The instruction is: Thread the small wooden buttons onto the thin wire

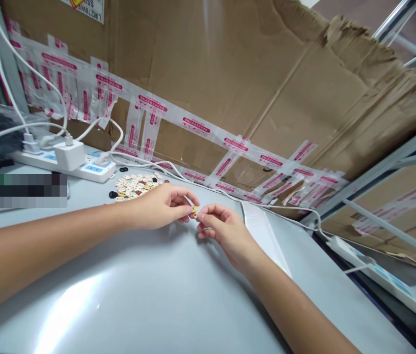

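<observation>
My left hand [163, 205] and my right hand [222, 228] meet just above the grey table [149, 290], fingertips together. Between them they pinch a small tan button-like piece [195, 211]. Whether one hand or both carries its weight I cannot tell. Behind my left hand lies a pile of small pale and brown pieces [136, 186], with a few black rings [113, 194] at its edge.
A white power strip [93, 171] with a charger block [69, 154] and white cables sits at the back left. A taped cardboard wall [230, 88] stands behind. A second power strip [377, 275] lies off the table's right edge beside a metal frame.
</observation>
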`<move>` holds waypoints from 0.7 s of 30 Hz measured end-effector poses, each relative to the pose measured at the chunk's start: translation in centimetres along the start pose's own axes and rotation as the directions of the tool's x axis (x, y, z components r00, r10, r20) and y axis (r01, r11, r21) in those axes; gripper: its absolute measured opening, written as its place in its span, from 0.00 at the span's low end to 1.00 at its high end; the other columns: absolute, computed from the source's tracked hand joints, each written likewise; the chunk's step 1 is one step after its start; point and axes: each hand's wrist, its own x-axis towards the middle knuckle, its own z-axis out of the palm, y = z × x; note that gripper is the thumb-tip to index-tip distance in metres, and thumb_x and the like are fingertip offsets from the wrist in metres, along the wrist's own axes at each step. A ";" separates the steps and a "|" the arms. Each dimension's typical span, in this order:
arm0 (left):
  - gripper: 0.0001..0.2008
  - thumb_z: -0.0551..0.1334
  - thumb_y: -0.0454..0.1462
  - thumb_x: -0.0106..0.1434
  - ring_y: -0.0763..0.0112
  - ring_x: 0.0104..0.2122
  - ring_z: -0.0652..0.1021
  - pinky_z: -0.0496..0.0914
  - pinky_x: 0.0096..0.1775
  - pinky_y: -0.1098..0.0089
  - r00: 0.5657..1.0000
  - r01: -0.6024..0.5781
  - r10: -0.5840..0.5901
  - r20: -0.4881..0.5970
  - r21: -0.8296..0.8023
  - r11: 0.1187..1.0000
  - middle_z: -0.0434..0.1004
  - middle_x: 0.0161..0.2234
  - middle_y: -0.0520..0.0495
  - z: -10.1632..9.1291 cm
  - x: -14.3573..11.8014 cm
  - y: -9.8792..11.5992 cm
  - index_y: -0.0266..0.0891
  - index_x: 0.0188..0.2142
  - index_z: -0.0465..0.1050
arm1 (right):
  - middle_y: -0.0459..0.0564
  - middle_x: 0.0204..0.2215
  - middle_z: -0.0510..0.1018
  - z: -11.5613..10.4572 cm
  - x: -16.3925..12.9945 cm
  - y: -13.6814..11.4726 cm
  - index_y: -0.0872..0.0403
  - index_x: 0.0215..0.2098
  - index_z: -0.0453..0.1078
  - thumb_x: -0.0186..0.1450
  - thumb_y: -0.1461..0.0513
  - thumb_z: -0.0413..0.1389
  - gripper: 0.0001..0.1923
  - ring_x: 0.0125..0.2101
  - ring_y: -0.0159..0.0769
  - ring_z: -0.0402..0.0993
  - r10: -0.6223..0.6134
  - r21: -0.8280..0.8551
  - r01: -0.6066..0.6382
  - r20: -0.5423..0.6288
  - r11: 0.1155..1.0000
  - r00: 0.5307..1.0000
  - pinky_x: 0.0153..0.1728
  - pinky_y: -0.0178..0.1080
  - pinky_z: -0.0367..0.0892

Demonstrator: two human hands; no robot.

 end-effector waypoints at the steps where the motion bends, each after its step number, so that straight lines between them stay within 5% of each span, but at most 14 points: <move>1: 0.11 0.60 0.38 0.63 0.69 0.33 0.78 0.72 0.38 0.68 1.000 -0.002 0.002 0.002 0.016 1.000 0.80 0.32 0.47 0.0 0.0 0.1 0.37 0.44 0.75 | 0.45 0.27 0.76 0.0 0.0 0.0 0.54 0.27 0.72 0.48 0.54 0.71 0.17 0.26 0.30 0.71 0.002 0.000 -0.002 0.000 1.000 1.000 0.29 0.36 0.70; 21: 0.09 0.58 0.35 0.64 0.73 0.29 0.75 0.66 0.32 0.72 0.986 -0.122 0.155 -0.058 0.373 0.920 0.80 0.30 0.50 0.3 -0.7 0.9 0.37 0.39 0.77 | 0.46 0.25 0.77 0.0 0.3 0.5 0.55 0.25 0.73 0.49 0.56 0.70 0.14 0.26 0.30 0.73 -0.018 0.022 0.018 0.002 1.000 1.000 0.33 0.37 0.73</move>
